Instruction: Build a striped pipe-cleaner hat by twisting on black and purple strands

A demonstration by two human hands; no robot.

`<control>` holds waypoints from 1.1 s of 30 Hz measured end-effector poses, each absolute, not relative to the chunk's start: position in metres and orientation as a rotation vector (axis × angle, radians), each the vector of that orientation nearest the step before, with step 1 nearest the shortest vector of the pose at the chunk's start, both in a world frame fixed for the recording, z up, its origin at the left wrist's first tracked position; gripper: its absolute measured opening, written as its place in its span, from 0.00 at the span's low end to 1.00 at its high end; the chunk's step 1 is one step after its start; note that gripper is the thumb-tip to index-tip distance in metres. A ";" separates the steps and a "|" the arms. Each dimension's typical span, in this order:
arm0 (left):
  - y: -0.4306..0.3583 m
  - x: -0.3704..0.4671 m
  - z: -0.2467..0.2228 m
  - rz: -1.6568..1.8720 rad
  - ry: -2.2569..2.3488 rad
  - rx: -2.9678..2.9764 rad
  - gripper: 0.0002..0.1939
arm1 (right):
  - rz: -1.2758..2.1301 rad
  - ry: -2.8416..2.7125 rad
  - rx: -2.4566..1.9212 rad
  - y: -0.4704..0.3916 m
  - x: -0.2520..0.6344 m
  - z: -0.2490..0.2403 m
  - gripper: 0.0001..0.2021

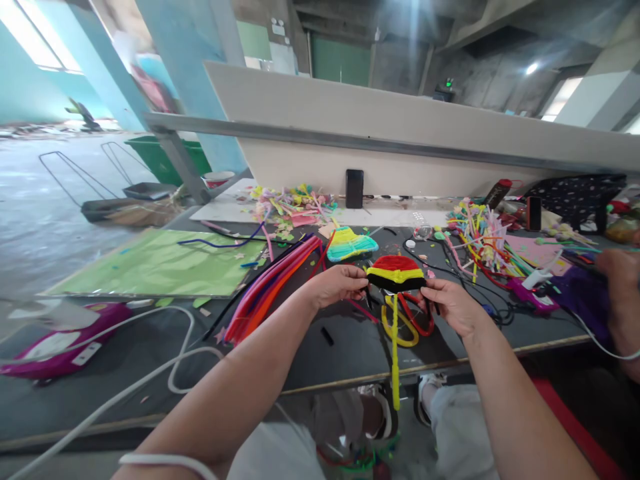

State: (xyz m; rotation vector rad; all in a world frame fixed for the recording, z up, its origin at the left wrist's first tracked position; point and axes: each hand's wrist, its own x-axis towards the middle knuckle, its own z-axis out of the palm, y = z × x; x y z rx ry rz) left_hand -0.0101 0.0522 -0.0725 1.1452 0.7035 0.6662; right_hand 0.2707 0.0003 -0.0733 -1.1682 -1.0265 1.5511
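Note:
Between my two hands hangs a fuzzy piece in red, yellow and black bands (396,274), with a long yellow stem (395,353) dangling past the table's front edge. My left hand (345,283) pinches its left end and my right hand (447,300) pinches its right end. Under it lie scissors with yellow handles (400,333) and a red loop (423,319). Just behind rests a yellow and turquoise fuzzy piece (350,245). A bundle of pink, red, orange and purple stems (277,287) lies left of my left hand.
Magenta glue guns (83,340) (537,297) lie at both sides, a white cable (185,353) near the left one. A green sheet (160,263), a black phone (355,189) and scrap piles (295,207) lie farther back. Another person's hand (623,293) is at the right.

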 end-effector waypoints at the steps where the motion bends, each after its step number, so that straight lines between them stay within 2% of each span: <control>1: 0.052 -0.010 -0.072 0.657 0.692 1.132 0.14 | 1.540 -1.013 -1.165 0.001 0.271 -0.074 0.11; 10: 0.047 -0.005 -0.070 0.703 0.693 1.098 0.14 | 1.477 -0.883 -1.093 0.006 0.274 -0.075 0.14; 25: 0.032 0.002 -0.057 0.784 0.459 1.177 0.13 | 1.495 -0.932 -0.929 0.001 0.269 -0.069 0.11; 33: 0.041 -0.002 -0.056 0.969 0.540 1.157 0.14 | 1.435 -0.932 -0.872 -0.003 0.260 -0.065 0.12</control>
